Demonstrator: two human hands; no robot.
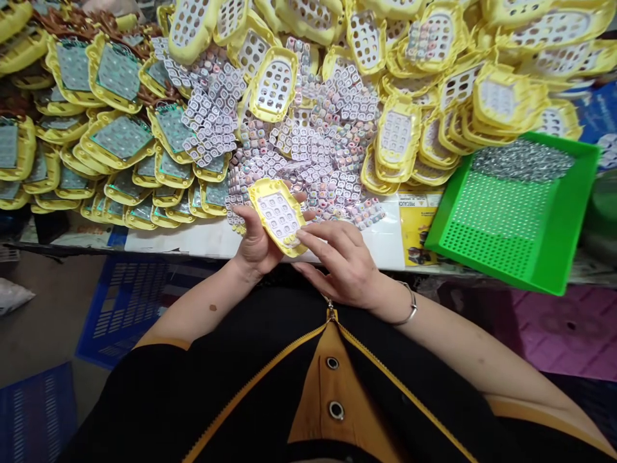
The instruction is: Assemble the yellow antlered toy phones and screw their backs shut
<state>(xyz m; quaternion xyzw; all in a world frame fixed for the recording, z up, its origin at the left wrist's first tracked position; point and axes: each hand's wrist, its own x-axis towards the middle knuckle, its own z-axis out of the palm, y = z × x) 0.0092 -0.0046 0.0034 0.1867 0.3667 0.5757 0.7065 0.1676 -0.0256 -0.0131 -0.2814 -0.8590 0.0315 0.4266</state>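
Note:
My left hand (pixel 260 247) grips a yellow plastic shell (pixel 278 217) by its sides, tilted above the table's front edge. A whitish keypad pad (pixel 281 217) with rows of square buttons lies inside that shell. The fingertips of my right hand (pixel 344 257) touch the shell's lower right end, thumb apart below, and nothing shows in its grasp. Just beyond the hands is a heap of similar button pads (pixel 313 151), some with coloured keys. A yellow shell with open holes (pixel 274 83) rests on top of the heap.
Yellow shells with green circuit boards (pixel 120 138) are stacked at left. More yellow shells (pixel 398 132) pile up at right and behind. A green tray (pixel 513 218) holding many small metal parts (pixel 527 159) overhangs the front edge. Blue crates (pixel 120 308) stand below at left.

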